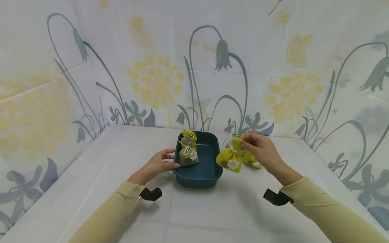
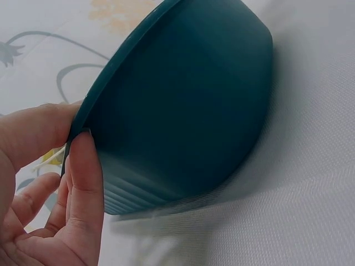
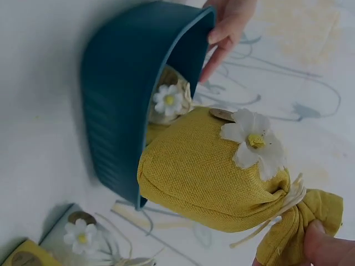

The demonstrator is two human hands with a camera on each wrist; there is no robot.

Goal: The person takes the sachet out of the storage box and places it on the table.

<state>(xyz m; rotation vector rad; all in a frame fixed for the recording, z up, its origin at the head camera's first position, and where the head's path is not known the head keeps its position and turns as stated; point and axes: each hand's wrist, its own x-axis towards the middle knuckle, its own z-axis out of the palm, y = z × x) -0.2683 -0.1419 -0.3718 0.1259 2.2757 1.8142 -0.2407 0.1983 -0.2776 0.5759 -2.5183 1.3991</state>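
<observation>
A dark teal tub [image 1: 198, 181] stands on the white-covered table. My left hand [image 1: 157, 164] is at its left side; in the left wrist view, thumb and a finger pinch the rim [image 2: 89, 105]. Inside the tub, at its left, a beige drawstring pouch [image 1: 186, 156] with a white flower leans in front of a yellow pouch [image 1: 189, 134]. My right hand [image 1: 262, 148] pinches the gathered neck of another yellow drawstring pouch [image 3: 213, 172], which hangs beside the tub's right rim. A white flower and a small brown tag show on this pouch.
Behind and below my right hand lie another yellow pouch [image 1: 251, 160] and a pale pouch [image 3: 77, 238] with a white flower, partly hidden in the head view. A flower-printed cloth [image 1: 200, 84] forms the wall behind the table.
</observation>
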